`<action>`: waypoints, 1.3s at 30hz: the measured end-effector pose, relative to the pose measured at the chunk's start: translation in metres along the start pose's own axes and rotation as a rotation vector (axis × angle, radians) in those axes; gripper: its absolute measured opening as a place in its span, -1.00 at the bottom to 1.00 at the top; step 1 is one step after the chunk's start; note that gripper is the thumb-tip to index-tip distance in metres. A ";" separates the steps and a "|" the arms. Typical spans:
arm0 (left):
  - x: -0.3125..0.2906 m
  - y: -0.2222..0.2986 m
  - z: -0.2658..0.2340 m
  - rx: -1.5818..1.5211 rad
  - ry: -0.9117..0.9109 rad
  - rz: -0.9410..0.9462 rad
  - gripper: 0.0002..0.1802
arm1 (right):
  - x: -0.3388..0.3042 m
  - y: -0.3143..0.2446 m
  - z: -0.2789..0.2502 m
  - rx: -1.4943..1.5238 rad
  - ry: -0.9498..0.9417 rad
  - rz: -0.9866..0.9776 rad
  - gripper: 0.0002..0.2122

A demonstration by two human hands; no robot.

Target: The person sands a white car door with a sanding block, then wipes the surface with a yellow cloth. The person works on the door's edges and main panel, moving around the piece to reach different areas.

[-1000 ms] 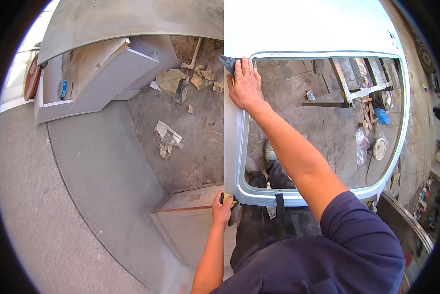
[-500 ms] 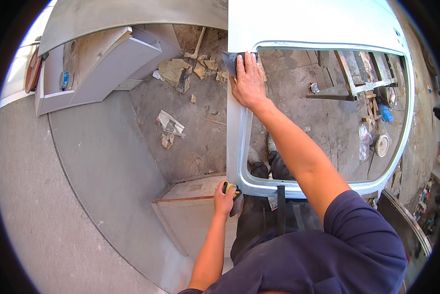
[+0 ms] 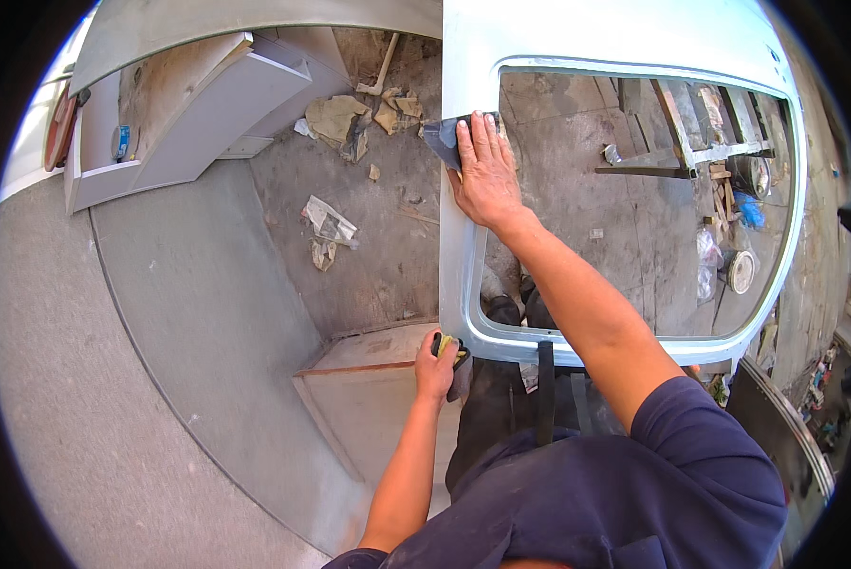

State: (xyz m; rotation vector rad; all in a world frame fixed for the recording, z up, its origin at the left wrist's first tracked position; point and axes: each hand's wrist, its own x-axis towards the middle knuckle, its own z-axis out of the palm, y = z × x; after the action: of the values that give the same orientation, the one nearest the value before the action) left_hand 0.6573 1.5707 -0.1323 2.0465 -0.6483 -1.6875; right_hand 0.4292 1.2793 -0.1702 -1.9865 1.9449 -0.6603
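A pale blue panel point(image 3: 634, 28) with a large rounded window opening, shaped like a vehicle door, stands before me. My right hand point(image 3: 487, 175) lies on its left upright strip, fingers extended and pressing a dark grey sheet of sandpaper point(image 3: 444, 142) onto it. One corner of the sheet sticks out past the panel's left edge. Lower down, by the bottom left corner, my left hand point(image 3: 433, 368) is closed around a yellow-and-black pad point(image 3: 452, 347). Dark sheet material hangs beneath that pad; its exact kind is unclear.
A pale box-like cabinet point(image 3: 378, 379) stands near my left arm. Further left are a curved grey panel point(image 3: 198, 256) and a white shelf-like piece point(image 3: 207, 119). Scraps of paper point(image 3: 331, 223) litter the floor. Through the opening show a metal frame point(image 3: 682, 142) and a can point(image 3: 740, 272).
My right hand has slid with the sandpaper down the upright strip, toward me. My left hand keeps its grip near the lower corner. The whole view has shifted slightly.
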 end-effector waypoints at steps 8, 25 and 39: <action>-0.010 -0.017 -0.002 -0.259 -0.009 0.017 -0.46 | -0.198 -0.039 -0.029 0.058 -0.614 -0.447 -0.18; 0.043 0.347 0.042 0.618 0.119 0.896 -0.70 | -0.166 -0.020 -0.022 0.054 -0.576 -0.728 -0.31; 0.090 0.475 0.105 0.805 0.272 1.139 -0.67 | -0.072 -0.014 -0.023 -0.066 -0.505 -0.668 -0.13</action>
State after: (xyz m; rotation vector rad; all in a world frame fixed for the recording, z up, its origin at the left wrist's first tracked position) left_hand 0.5238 1.1319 0.0529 1.6122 -2.0865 -0.4803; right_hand 0.4302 1.3543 -0.1524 -2.5394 1.0200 -0.1805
